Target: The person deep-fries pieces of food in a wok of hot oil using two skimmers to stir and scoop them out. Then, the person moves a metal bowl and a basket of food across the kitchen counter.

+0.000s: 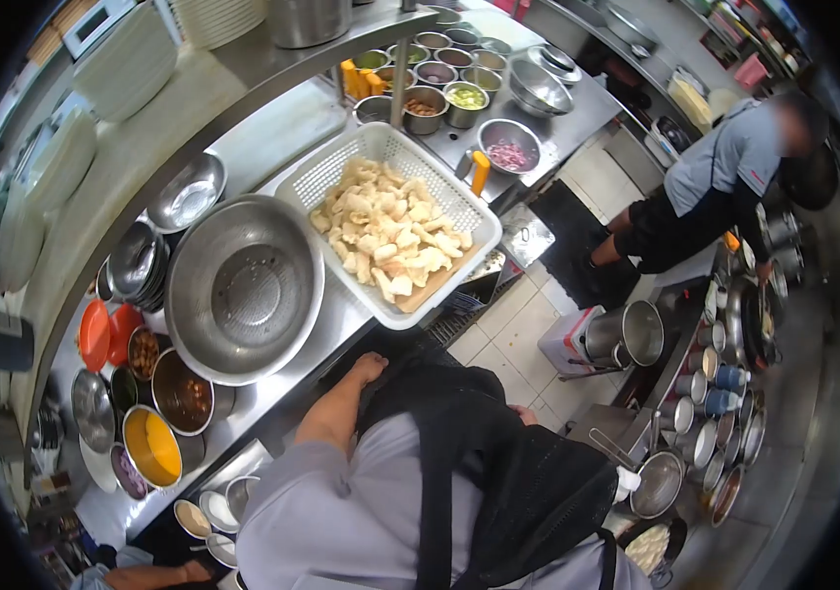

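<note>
Two hands of ours showed in the head view, both low against the dark apron (439, 393). Our left hand (371, 367) was just beyond the counter's front edge, its fingers seemingly curled; we could not tell whether it gripped anything. Our right hand (525, 415) was mostly hidden, only a sliver showing past the apron, so we could not tell its grip.

Nearest our left hand, on the metal counter (272, 401), were a white perforated basket (484, 234) and, beside it on the left, a wide metal colander (189, 295). The basket held a heap of pale golden pieces (390, 226), with a flat brown sheet (442, 282) partly under them near the right side. The colander had only small specks in its bottom.

Beyond the basket we saw a metal bowl of chopped purple-red pieces (508, 147), an orange handle (480, 174) near it, and rows of small metal containers (425, 110). At left were an orange-red bowl (94, 334) and a pot of yellow liquid (152, 447). To our right, a co-worker (715, 177) leaned toward the pans.
</note>
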### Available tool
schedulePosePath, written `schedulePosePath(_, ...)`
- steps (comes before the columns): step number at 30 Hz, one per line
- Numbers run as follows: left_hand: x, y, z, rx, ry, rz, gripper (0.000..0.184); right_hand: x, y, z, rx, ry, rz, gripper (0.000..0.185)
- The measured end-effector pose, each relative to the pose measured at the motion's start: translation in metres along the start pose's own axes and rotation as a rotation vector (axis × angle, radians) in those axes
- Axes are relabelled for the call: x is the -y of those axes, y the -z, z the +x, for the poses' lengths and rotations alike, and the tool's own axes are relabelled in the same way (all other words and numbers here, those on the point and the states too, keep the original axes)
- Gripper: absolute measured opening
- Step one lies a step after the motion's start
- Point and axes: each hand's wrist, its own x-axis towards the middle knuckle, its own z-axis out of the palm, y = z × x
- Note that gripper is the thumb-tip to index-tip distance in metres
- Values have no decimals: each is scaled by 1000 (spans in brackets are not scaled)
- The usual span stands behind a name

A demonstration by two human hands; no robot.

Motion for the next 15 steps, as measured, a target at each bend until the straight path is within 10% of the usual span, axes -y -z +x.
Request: schedulePosePath(15,93,-30,52,253,21,-230,32,127,21,-14,-20,-58,-159,40)
